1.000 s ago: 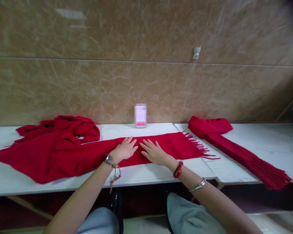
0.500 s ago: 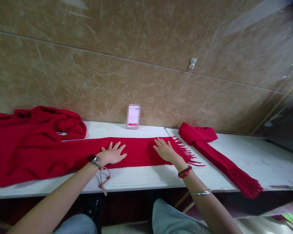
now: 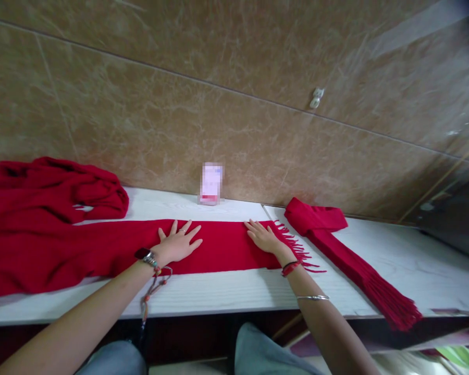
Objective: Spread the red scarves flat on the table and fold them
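1. A person's left hand (image 3: pixel 177 245) lies palm down on a long red scarf (image 3: pixel 223 249) spread flat along a white worktop (image 3: pixel 219 297). Its fingers (image 3: pixel 194 232) are splayed wide and grip nothing.
2. The right hand (image 3: pixel 266 238) presses flat on the same scarf, well apart from the left and close to the scarf's right end. Its fingers (image 3: pixel 252 227) are stretched out straight, close together, and hold nothing.
3. The scarf runs left to right across the middle of the worktop, parallel to its front edge. Its fringe (image 3: pixel 299 250) fans out just past the right wrist.
4. To the left the scarf widens into a broad sweep of red cloth. Behind it sits a rumpled red heap (image 3: pixel 82 187), and where one piece ends and the next begins cannot be told.
5. A second red scarf (image 3: pixel 347 265), folded narrow, lies slantwise on the right part of the worktop, its tasselled end hanging over the front edge.
6. A small blurred card (image 3: pixel 211 183) stands against the brown marbled wall (image 3: pixel 219 104), behind the gap between the hands.
7. The left wrist carries a watch (image 3: pixel 144 254) and a beaded cord, the right a red bracelet (image 3: pixel 290 267) and a silver bangle (image 3: pixel 312 298).
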{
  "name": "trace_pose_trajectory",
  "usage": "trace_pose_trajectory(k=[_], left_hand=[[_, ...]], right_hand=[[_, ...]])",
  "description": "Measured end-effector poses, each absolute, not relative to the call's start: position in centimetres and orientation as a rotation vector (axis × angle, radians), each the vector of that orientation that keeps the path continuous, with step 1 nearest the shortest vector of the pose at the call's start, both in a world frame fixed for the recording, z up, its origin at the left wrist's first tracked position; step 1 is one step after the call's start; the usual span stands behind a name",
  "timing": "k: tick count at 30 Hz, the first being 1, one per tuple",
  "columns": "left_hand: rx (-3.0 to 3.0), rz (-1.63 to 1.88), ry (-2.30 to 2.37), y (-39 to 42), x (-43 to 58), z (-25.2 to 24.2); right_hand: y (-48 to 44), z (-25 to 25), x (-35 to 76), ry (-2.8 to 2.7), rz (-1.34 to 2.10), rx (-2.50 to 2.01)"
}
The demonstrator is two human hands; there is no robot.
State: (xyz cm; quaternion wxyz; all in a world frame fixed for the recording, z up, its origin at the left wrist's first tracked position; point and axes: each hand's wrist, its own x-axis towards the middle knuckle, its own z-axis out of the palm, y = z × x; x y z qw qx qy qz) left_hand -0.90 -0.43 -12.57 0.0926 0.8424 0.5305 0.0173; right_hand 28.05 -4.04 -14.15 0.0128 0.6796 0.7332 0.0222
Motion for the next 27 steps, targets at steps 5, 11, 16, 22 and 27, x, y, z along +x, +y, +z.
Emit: trace_pose_trajectory(k=[5,11,16,22,27], left_hand=[[2.490,0.075,1.575,-0.5,-0.8,-12.4],[2.527,0.084,1.525,-0.4,-0.9,-12.4],[2.533,0.068,1.544,-0.2,-0.9,-12.7],[2.551,0.061,1.543,-0.5,-1.0,-12.4],[2.548,0.027,1.546,-0.1,-1.1,-12.5]], right_hand=[[-4.3,-14.9,32.8,2.117,0.099,2.300],[-4.7,-13.7,33.5,1.958,0.178,2.525],[-4.3,-11.4,26.6,2.419,0.173,2.302],[-5.4,-13.3,19.9,2.671,0.098,1.805],[-5.8,-14.8,24.2,2.535,0.186,1.848]])
